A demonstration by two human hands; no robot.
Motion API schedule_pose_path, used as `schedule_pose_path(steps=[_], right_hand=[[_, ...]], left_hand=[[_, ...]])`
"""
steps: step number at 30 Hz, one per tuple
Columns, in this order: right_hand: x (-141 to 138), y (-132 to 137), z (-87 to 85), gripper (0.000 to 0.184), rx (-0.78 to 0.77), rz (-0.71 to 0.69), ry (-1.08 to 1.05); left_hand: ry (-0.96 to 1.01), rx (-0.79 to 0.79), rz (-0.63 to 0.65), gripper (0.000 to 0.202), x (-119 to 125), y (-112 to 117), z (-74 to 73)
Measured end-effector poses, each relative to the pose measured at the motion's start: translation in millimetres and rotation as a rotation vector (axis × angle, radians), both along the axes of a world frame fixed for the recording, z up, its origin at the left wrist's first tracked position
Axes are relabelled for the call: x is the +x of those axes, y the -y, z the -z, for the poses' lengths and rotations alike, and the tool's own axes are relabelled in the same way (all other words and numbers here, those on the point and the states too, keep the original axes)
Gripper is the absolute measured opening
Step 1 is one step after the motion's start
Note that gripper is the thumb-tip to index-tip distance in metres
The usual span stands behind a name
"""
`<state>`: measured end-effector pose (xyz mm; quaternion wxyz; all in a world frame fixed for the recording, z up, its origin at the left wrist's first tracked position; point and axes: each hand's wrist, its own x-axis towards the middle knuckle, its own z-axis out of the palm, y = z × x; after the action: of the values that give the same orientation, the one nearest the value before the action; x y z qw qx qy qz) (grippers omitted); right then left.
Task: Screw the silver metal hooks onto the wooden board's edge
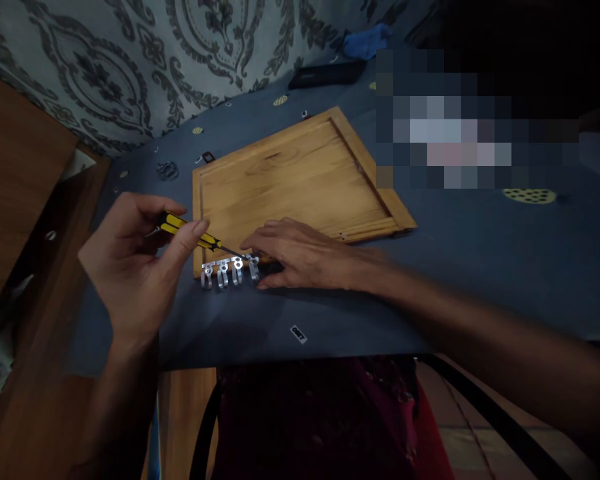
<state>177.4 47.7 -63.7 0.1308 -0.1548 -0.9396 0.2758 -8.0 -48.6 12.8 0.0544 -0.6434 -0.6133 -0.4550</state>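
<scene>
I count two hands of mine, the left hand (130, 267) at centre left and the right hand (300, 257) mid-frame. There is one screwdriver (190, 233), one wooden board (300, 173) and four metal hooks (230, 275) in a row at mid-frame. At the top of the frame are one black case (325, 73) and one blue cloth (365, 40).

I read the screwdriver (187, 231) handle as yellow with black stripes, shaft dark. Hook strip (230, 273) is bright silver. Board (300, 180) is honey-tan wood with visible grain and one darker knot ring near its far edge. Surface (480, 267) is covered in dark slate-blue cloth with scattered pale-yellow round motifs (529, 195), dotted dark. There's a small white tag (299, 334) with black print near the surface's front edge. Far edge: bright blue rag (367, 40), flat black item (325, 73). Wall covering (130, 60) is grey with dark damask swirls. Cabinet (15, 167) at the left edge is mid-brown. Garment (330, 420) below the front edge is dark maroon.
</scene>
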Motion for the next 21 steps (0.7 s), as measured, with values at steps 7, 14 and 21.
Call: schedule_pose_path(steps=[7,14,21], right_hand=[[0.8,0.9,0.5,0.050,-0.010,-0.001,-0.009],[1.1,-0.6,2.7,0.046,-0.004,-0.011,-0.049],[1.0,0.5,0.7,0.043,-0.016,-0.002,-0.024]], left_hand=[[0.003,-0.008,0.036,0.013,2.1,-3.1,6.7],[0.016,-0.027,0.054,0.013,2.6,-4.6,8.7],[-0.032,0.038,0.084,0.015,3.9,-5.5,10.3]])
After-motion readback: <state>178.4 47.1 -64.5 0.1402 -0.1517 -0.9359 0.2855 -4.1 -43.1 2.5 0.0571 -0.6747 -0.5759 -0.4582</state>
